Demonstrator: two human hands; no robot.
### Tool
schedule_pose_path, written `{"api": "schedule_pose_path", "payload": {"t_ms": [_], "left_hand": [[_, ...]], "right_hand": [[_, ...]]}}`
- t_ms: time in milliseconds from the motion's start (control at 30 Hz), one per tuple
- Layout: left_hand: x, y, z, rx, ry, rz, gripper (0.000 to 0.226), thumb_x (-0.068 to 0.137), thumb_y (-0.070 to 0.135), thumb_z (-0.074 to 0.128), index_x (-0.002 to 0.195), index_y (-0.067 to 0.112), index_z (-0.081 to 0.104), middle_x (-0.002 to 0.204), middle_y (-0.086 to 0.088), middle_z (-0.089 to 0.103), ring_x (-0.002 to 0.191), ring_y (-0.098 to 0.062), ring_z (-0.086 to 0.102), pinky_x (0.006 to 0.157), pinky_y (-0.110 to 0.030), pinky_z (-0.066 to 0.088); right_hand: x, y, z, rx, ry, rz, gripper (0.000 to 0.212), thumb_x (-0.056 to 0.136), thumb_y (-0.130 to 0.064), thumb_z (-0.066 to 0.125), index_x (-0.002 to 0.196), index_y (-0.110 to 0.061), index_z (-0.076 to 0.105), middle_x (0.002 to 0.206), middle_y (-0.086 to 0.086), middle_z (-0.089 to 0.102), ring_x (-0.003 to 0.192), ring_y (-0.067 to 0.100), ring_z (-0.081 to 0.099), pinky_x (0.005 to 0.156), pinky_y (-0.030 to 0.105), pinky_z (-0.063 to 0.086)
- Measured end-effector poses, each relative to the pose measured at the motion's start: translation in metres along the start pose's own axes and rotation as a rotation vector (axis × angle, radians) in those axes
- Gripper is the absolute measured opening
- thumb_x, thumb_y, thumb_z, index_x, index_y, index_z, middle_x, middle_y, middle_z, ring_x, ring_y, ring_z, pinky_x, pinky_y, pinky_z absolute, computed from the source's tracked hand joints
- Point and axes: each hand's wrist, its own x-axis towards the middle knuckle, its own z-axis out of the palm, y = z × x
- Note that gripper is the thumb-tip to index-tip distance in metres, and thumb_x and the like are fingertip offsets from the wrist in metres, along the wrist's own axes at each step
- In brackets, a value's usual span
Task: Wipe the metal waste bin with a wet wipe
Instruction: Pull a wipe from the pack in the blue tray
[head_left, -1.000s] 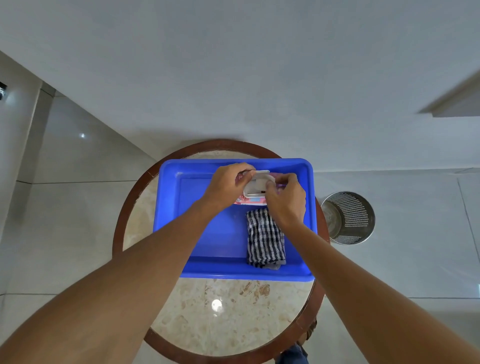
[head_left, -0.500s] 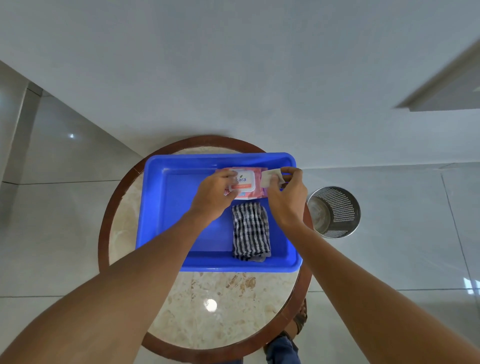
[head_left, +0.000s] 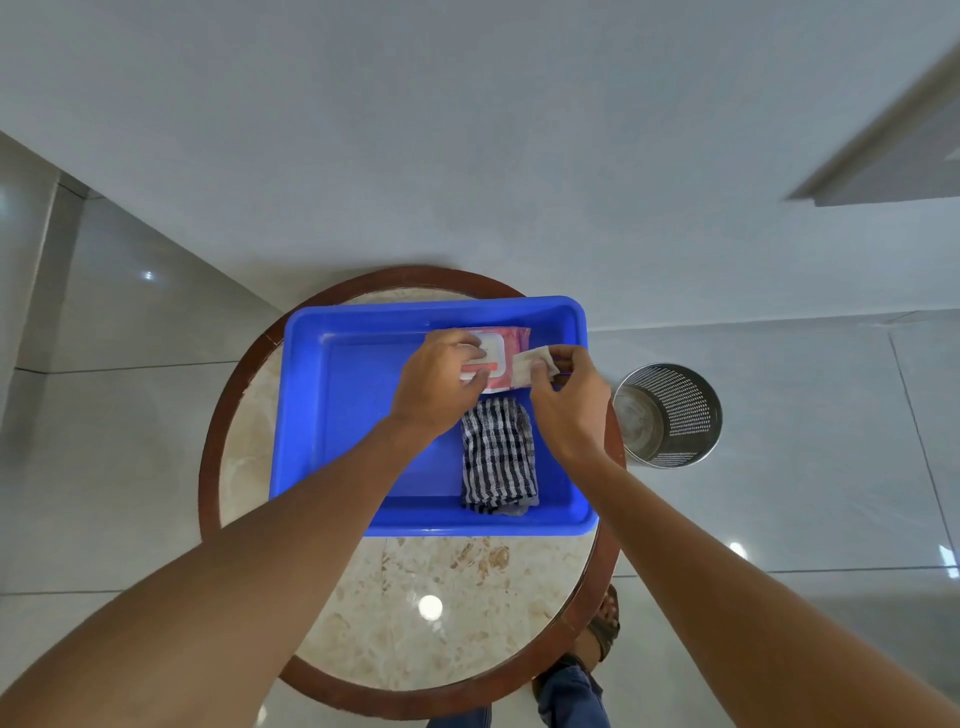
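Note:
A pink wet wipe pack with a white flip lid lies at the back of the blue tub. My left hand presses on the pack's lid and front edge. My right hand pinches a white wet wipe that hangs over the pack's right end. The perforated metal waste bin stands on the floor to the right of the table, apart from both hands.
A folded black-and-white checked cloth lies in the tub, in front of the pack. The tub sits on a round marble table with a brown rim. A white wall rises behind. My sandalled foot shows under the table's right edge.
The pack's lid has gone from lifted to shut under my left hand. My right hand has drawn a wipe out to the right. The camera view shifted slightly.

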Motion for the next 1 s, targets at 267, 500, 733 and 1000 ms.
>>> {"api": "schedule_pose_path", "payload": {"t_ms": [267,500,733,1000], "left_hand": [[-0.006,0.041,-0.003,-0.296,-0.051,0.223,0.024,0.100,0.022,0.076,0.120,0.011,0.081,0.109,-0.011,0.079,0.096,-0.027,0.077,0.080,-0.048,0.064],[-0.008,0.045,0.001,-0.461,-0.107,-0.006,0.026,0.102,0.023,0.074,0.122,0.009,0.083,0.111,-0.010,0.083,0.102,-0.020,0.079,0.094,-0.038,0.066],[-0.005,0.041,-0.002,-0.738,-0.239,-0.213,0.029,0.105,0.025,0.069,0.127,0.010,0.080,0.121,-0.008,0.085,0.111,-0.009,0.080,0.096,-0.018,0.063],[0.005,0.033,-0.004,-1.041,-0.203,-0.598,0.016,0.107,0.015,0.066,0.099,0.015,0.080,0.098,-0.008,0.084,0.098,-0.024,0.082,0.097,-0.037,0.067]], "right_hand": [[-0.002,-0.011,-0.015,0.064,-0.054,0.016,0.026,0.108,-0.033,0.068,0.119,-0.012,0.079,0.093,-0.012,0.076,0.085,-0.001,0.072,0.070,0.001,0.052],[-0.004,-0.013,-0.024,0.233,-0.204,0.103,0.042,0.107,-0.052,0.065,0.109,-0.015,0.084,0.100,0.001,0.087,0.104,0.019,0.083,0.099,0.034,0.065],[-0.015,-0.007,-0.027,0.211,-0.213,0.048,0.036,0.103,-0.050,0.074,0.125,-0.024,0.084,0.115,-0.008,0.086,0.111,0.004,0.079,0.107,0.029,0.062],[-0.005,-0.012,-0.017,0.605,-0.195,0.359,0.015,0.112,-0.020,0.064,0.107,-0.017,0.077,0.121,0.013,0.081,0.117,0.026,0.081,0.087,0.025,0.068]]}}
